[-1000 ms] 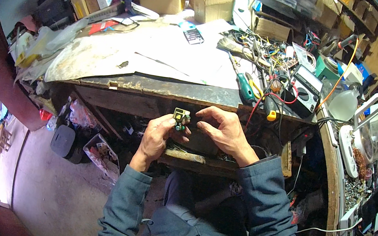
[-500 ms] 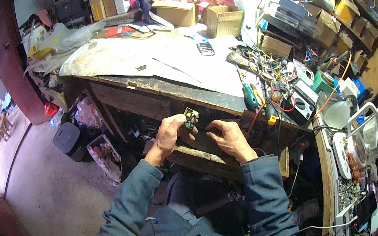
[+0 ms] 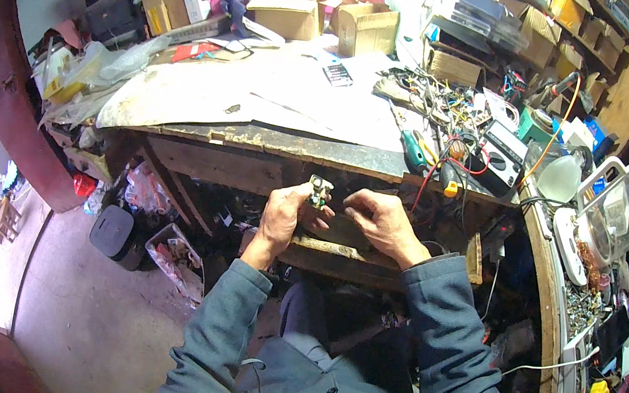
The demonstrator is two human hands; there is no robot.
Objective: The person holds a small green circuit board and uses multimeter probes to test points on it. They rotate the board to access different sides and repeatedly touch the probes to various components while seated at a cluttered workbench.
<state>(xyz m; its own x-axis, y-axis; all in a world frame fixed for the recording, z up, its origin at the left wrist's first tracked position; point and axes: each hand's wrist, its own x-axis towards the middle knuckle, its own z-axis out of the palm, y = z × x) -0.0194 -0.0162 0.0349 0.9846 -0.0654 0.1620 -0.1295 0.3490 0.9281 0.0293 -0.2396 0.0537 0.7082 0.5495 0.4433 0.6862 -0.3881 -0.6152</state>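
Note:
In front of the bench edge, my left hand (image 3: 283, 214) grips a small circuit board (image 3: 320, 192) between thumb and fingers. Small components show on the board, pale and greenish, and its lower part is covered by my fingers. Just right of the board is my right hand (image 3: 386, 224), apart from it, with fingers curled in and thumb and fingertips close together. Whatever those fingertips hold, if anything, is too small to make out. Both hands hover above an open wooden drawer space (image 3: 339, 251) under the bench.
Pale sheets (image 3: 265, 90) cover the workbench. At its right lie tangled wires, a green-handled screwdriver (image 3: 413, 153) and a multimeter (image 3: 505, 157) with red leads. Cardboard boxes (image 3: 365, 30) stand at the back. A dark bin (image 3: 116, 235) sits on the floor at left.
The circuit board has been tilted in my left hand, so its face shows differently. My right hand stays beside it, barely moved. The whole view has shifted slightly.

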